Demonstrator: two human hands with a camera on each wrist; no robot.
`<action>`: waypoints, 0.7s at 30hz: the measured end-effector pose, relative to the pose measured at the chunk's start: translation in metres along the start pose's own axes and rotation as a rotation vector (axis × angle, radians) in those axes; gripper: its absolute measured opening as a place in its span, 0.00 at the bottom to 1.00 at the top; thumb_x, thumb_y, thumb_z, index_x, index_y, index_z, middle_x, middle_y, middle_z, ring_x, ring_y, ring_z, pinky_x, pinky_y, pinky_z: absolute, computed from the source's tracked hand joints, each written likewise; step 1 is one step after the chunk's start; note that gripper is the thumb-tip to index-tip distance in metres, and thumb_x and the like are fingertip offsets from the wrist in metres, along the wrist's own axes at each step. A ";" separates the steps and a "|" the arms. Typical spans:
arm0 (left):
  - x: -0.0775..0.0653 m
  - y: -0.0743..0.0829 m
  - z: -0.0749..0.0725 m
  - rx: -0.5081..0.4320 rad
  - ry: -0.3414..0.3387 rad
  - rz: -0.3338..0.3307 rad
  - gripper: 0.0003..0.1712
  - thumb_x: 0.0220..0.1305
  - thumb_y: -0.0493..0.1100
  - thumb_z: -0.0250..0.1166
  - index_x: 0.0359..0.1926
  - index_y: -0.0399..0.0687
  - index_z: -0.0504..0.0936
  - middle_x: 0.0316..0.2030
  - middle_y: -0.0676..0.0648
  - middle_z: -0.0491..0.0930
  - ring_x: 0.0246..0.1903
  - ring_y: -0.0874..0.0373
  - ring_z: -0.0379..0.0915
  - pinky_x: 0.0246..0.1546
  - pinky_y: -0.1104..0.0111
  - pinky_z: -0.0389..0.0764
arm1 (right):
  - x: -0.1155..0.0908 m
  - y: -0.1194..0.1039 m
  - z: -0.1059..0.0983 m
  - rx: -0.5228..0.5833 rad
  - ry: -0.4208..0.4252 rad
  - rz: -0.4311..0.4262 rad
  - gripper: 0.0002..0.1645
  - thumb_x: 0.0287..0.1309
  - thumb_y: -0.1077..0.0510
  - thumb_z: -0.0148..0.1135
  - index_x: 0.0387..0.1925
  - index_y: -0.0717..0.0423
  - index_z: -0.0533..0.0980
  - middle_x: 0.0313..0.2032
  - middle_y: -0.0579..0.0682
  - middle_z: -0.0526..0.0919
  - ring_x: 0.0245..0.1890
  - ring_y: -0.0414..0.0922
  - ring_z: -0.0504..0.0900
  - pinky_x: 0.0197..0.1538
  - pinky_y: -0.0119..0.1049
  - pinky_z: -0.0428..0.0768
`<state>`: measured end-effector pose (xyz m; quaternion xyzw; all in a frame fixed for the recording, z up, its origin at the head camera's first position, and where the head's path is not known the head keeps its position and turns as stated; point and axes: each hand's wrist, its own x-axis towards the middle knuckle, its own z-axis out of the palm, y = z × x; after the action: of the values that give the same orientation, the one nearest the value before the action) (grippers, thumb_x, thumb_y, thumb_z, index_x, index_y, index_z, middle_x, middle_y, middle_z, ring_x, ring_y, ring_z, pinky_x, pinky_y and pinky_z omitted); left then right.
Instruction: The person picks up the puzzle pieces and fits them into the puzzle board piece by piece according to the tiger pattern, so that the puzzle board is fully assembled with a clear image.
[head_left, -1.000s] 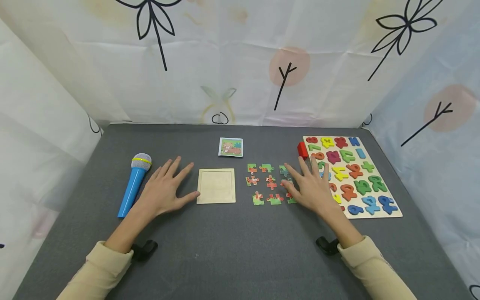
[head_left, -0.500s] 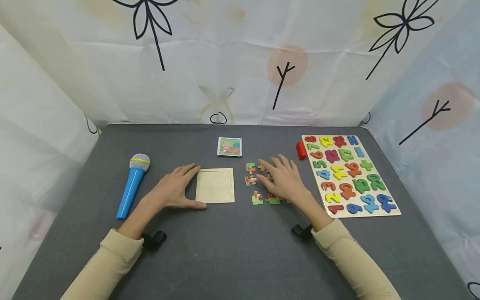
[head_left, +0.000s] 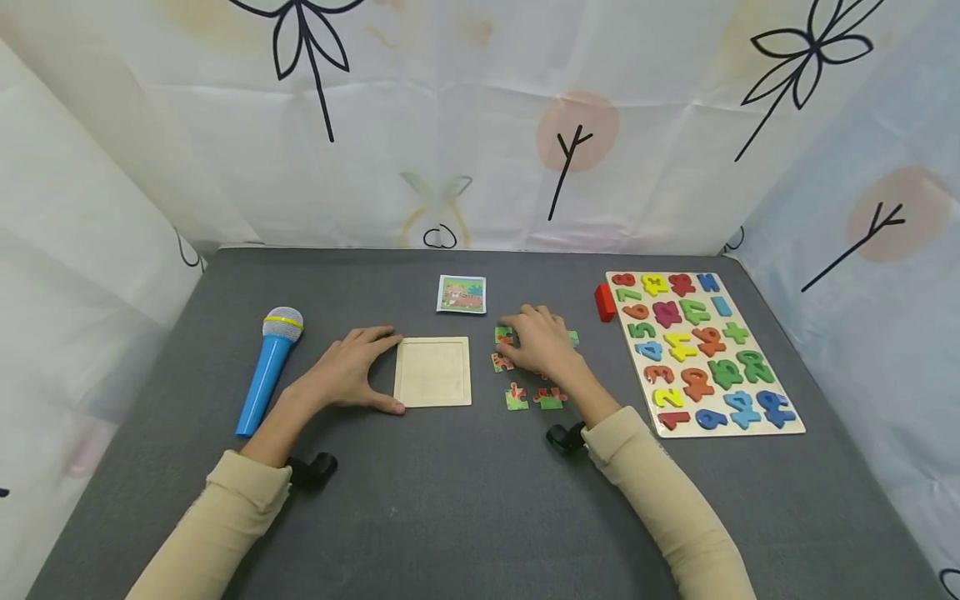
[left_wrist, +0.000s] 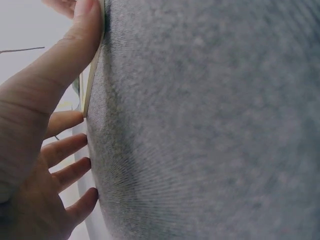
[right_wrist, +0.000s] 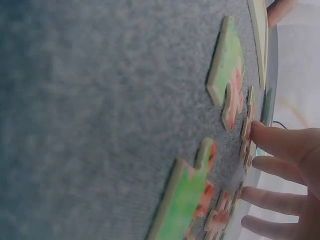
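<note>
A square wooden puzzle tray (head_left: 432,372) with a raised rim lies on the table. My left hand (head_left: 345,371) spans its left side, thumb at the near corner and index finger at the far corner; its other fingertips reach down beside it. My right hand (head_left: 542,340) is over the small jigsaw pieces to the tray's right, covering several of them. Its thumb and index finger stand apart on either side of the upper-left green-and-red jigsaw piece (head_left: 503,335). In the right wrist view, the thumb (right_wrist: 267,137) overlaps flat pieces, while a nearer green-and-red piece (right_wrist: 227,67) lies away from the fingers.
A picture card (head_left: 462,295) lies behind the tray. A blue toy microphone (head_left: 270,371) is beyond my left hand. At the right are a board of coloured numbers and symbols (head_left: 738,337) and a red block (head_left: 604,302). Fabric walls enclose the grey table (head_left: 465,500).
My right hand has moved left from beside the number board to the upper-left jigsaw piece, its fingers drawing in. My left hand has moved right, onto the tray's left corners.
</note>
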<state>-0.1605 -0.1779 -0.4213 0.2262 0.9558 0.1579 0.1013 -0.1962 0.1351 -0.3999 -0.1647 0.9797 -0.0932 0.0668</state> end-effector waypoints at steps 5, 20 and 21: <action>0.000 0.000 -0.001 -0.014 -0.007 0.001 0.64 0.43 0.66 0.82 0.75 0.42 0.66 0.75 0.34 0.62 0.73 0.33 0.57 0.65 0.33 0.65 | 0.005 -0.002 0.002 0.014 0.022 0.005 0.23 0.66 0.46 0.68 0.58 0.50 0.84 0.53 0.56 0.84 0.54 0.58 0.79 0.58 0.61 0.76; 0.011 0.012 0.002 0.026 0.009 -0.007 0.65 0.42 0.70 0.80 0.75 0.43 0.67 0.75 0.35 0.65 0.72 0.33 0.59 0.64 0.35 0.67 | 0.013 -0.001 0.002 0.079 0.030 -0.086 0.18 0.63 0.52 0.71 0.50 0.56 0.87 0.50 0.57 0.87 0.46 0.55 0.83 0.36 0.44 0.80; 0.011 0.012 0.002 0.028 0.005 -0.010 0.65 0.42 0.70 0.80 0.75 0.43 0.67 0.75 0.35 0.65 0.72 0.33 0.59 0.64 0.35 0.68 | 0.013 -0.001 0.002 0.083 0.029 -0.086 0.18 0.63 0.52 0.71 0.50 0.56 0.87 0.50 0.57 0.87 0.44 0.53 0.84 0.33 0.41 0.78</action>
<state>-0.1650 -0.1616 -0.4198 0.2223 0.9594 0.1446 0.0966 -0.2080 0.1295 -0.4031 -0.2024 0.9678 -0.1389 0.0553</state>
